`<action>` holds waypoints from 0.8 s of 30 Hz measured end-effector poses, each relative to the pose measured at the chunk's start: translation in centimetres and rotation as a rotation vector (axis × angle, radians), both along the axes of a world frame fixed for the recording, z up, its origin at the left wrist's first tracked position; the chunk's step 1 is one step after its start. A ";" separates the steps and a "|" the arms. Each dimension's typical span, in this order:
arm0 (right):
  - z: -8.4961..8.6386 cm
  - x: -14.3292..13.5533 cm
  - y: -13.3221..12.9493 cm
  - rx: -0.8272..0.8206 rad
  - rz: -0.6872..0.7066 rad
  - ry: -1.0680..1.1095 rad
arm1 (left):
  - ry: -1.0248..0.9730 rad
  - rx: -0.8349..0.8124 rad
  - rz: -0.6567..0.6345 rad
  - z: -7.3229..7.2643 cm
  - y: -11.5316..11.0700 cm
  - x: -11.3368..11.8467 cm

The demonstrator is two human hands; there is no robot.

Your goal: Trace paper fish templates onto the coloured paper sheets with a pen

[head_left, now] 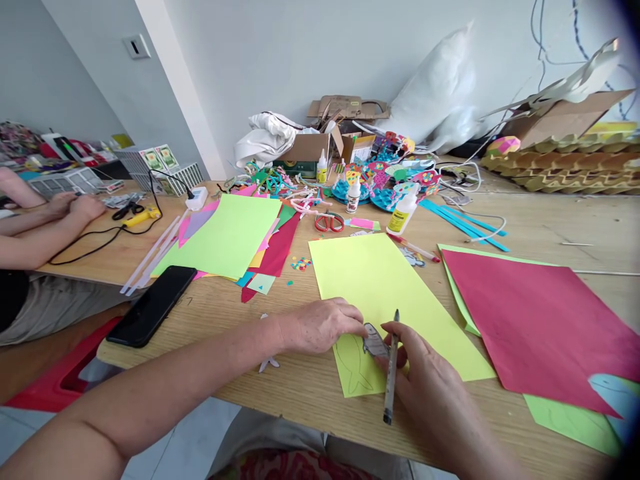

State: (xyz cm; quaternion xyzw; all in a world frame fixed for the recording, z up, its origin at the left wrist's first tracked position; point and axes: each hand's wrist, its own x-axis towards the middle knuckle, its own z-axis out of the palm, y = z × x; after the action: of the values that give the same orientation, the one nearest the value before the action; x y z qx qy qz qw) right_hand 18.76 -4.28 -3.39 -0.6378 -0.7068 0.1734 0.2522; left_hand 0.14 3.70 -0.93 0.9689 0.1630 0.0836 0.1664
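Observation:
A yellow sheet [385,280] lies on the wooden table, with a fish outline drawn in pencil near its lower left corner. On the sheet, beside that outline, is a small grey-white paper fish cutout [375,340]. The fingertips of my left hand [325,325] are closed on the cutout's left edge. My right hand [420,367] holds a dark pen [391,373] between thumb and fingers, and its fingertips also touch the cutout's right side. Another white paper cutout [270,362] lies on the bare wood, partly under my left forearm.
Coloured sheets [225,233] and a black phone [153,307] lie at the left. Red-handled scissors [329,222] and a glue bottle [403,212] stand or lie beyond the yellow sheet. A red sheet [540,320] is at the right. Another person's hands [83,205] rest at the far left.

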 end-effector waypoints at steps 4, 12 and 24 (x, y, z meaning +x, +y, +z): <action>0.1 -0.2 -0.1 0.047 0.026 -0.040 | -0.023 0.017 -0.002 -0.1 -0.1 0.1; 0.6 0.6 -0.5 0.182 0.159 -0.055 | -0.044 0.035 0.003 -0.3 -0.1 -0.1; 0.9 1.8 -0.9 0.032 0.222 -0.014 | -0.088 0.048 0.000 -1.3 0.0 -0.2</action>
State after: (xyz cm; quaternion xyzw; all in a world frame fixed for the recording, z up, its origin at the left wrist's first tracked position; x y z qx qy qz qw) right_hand 20.53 -5.18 -2.48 -0.5527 -0.7775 0.1845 0.2366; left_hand -0.08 3.72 -2.28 0.9680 0.1534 0.1299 0.1504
